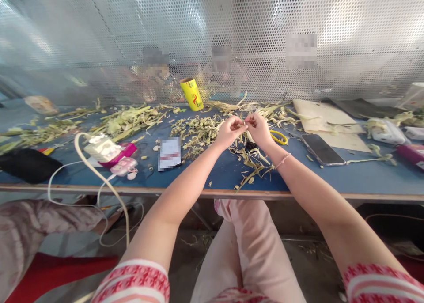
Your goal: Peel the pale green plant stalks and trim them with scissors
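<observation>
My left hand (229,132) and my right hand (257,127) meet fingertip to fingertip over the blue table. Both are pinched closed around a small pale bit, too small to name. Below and beside them spreads a heap of dried greenish plant pieces (202,130), with pods or stalks among them. More dry stalks and leaves (251,161) lie under my right wrist. A yellow ring-shaped handle or band (278,138) rests just right of my right hand; the rest of it is hidden.
A yellow cardboard tube (191,93) stands tilted at the back against a perforated metal screen (258,38). A smartphone (323,149) and brown paper (326,115) lie right. Left are a power strip with cables (109,152), a black pouch (31,165) and another person's leg (43,223).
</observation>
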`<action>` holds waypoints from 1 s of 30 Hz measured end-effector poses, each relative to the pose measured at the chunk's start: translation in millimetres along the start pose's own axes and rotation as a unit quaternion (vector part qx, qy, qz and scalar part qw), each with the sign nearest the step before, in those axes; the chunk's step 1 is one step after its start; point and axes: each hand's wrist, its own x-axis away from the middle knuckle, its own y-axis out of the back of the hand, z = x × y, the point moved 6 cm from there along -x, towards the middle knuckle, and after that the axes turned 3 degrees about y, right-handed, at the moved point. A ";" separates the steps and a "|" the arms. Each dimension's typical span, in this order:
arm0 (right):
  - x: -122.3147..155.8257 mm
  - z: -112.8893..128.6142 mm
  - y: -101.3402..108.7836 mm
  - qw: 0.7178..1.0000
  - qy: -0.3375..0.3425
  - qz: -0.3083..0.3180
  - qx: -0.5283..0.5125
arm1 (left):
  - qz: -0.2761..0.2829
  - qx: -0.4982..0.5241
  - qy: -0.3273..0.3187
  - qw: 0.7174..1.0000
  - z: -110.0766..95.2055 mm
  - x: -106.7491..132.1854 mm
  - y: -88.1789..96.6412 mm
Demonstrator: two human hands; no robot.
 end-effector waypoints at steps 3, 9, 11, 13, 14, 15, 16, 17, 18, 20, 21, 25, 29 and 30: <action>0.5 -0.1 -0.5 1.000 -0.001 -0.002 -0.002 | -0.007 -0.006 -0.003 1.000 2.9 -1.5 1.1; 4.7 13.9 2.3 0.999 0.024 -0.010 0.046 | -0.028 -0.035 -0.026 0.999 -3.4 0.7 0.9; 5.6 17.3 3.0 0.998 0.026 -0.015 0.056 | -0.035 -0.026 -0.023 0.999 -4.8 1.1 0.6; 6.0 18.6 3.2 0.998 0.024 -0.020 0.060 | -0.038 -0.007 -0.010 0.999 -4.3 0.8 0.6; 6.0 18.7 3.2 0.998 0.024 -0.022 0.060 | -0.038 0.002 -0.002 0.999 -3.5 0.4 0.6; 5.8 18.4 3.2 0.998 0.024 -0.026 0.058 | -0.038 0.010 0.006 0.999 -2.5 0.0 0.7; 5.5 17.7 3.2 0.998 0.023 -0.029 0.054 | -0.038 0.016 0.013 0.999 -1.5 -0.4 0.8; 5.1 16.3 3.1 0.998 0.021 -0.033 0.045 | -0.038 0.021 0.016 0.999 -0.6 -0.7 0.9; 4.6 14.3 2.7 0.999 0.016 -0.034 0.033 | -0.038 0.026 0.018 0.999 0.2 -1.0 1.1; 3.5 8.1 0.9 0.999 -0.004 -0.033 0.001 | -0.042 0.038 0.022 0.998 2.1 -1.5 1.8; 3.1 4.3 -0.2 0.999 -0.016 -0.032 -0.013 | -0.047 0.043 0.025 0.998 3.3 -1.7 2.4; 2.2 -10.8 -5.6 0.997 -0.051 -0.031 -0.046 | -0.082 0.051 0.029 0.995 6.8 -2.2 7.0; 2.4 -22.8 -9.6 0.993 -0.082 -0.038 -0.078 | -0.095 0.051 0.014 0.994 5.3 -2.3 9.4; 2.5 -24.5 -10.4 0.992 -0.089 -0.035 -0.084 | -0.097 0.047 0.014 0.994 4.9 -2.2 9.7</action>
